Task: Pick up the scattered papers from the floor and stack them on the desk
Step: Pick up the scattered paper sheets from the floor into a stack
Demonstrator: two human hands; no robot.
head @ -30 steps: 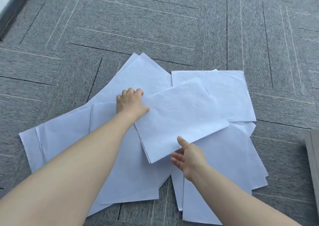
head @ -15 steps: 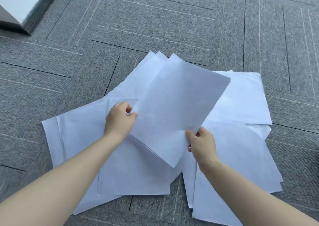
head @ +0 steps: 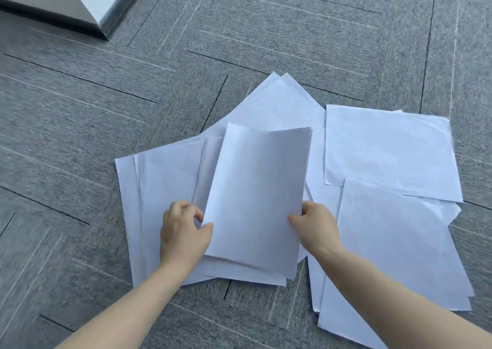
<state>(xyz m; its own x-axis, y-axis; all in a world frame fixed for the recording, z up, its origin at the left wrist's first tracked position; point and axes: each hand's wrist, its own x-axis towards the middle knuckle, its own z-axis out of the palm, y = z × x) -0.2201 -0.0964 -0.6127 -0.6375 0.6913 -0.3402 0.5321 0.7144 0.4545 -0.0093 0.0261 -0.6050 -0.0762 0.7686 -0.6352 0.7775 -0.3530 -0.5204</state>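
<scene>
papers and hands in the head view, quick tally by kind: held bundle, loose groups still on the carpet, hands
Held paper bundle: 1
Loose paper groups on the carpet: 3 (left, back, right); exact sheet count cannot be told because they overlap
Hands: 2 (left hand, right hand)
Total: 6

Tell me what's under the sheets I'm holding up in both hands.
Under the held sheets, more white papers lie overlapping on the grey carpet. What lies directly beneath them is covered, so how many papers are there can't be told.
</scene>
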